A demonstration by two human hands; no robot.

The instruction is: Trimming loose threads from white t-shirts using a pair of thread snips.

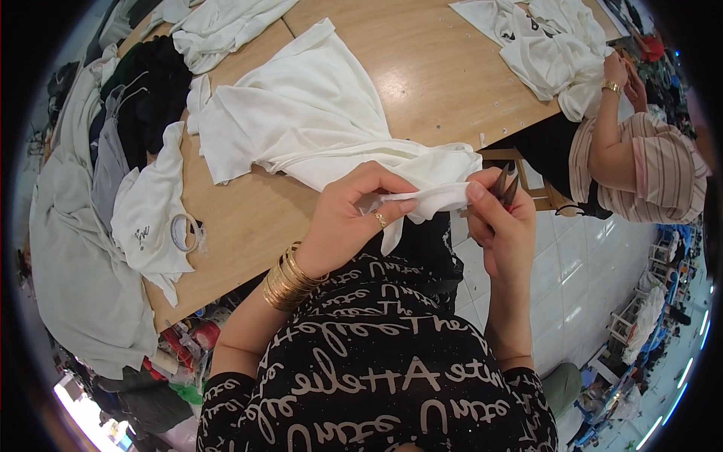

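A white garment (pixel 309 98) lies spread over the table's front edge, its near end lifted in front of me. My left hand (pixel 350 215) is closed, pinching a narrow folded edge of the cloth between thumb and fingers. On the other side, my right hand (pixel 501 222) grips the same edge with thumb and forefinger. Tucked in that hand is a pair of thread snips (pixel 507 183), dark pointed blades up and slightly apart. The strip between my hands is stretched nearly straight, and a loose end of fabric hangs below it.
The wooden table (pixel 429 83) carries a roll of tape (pixel 181 232) on a small white piece (pixel 154 211), plus grey garments (pixel 83 279) and black garments (pixel 158 83) at left. At far right, a co-worker's hands (pixel 621 71) are beside a white cloth pile (pixel 553 60).
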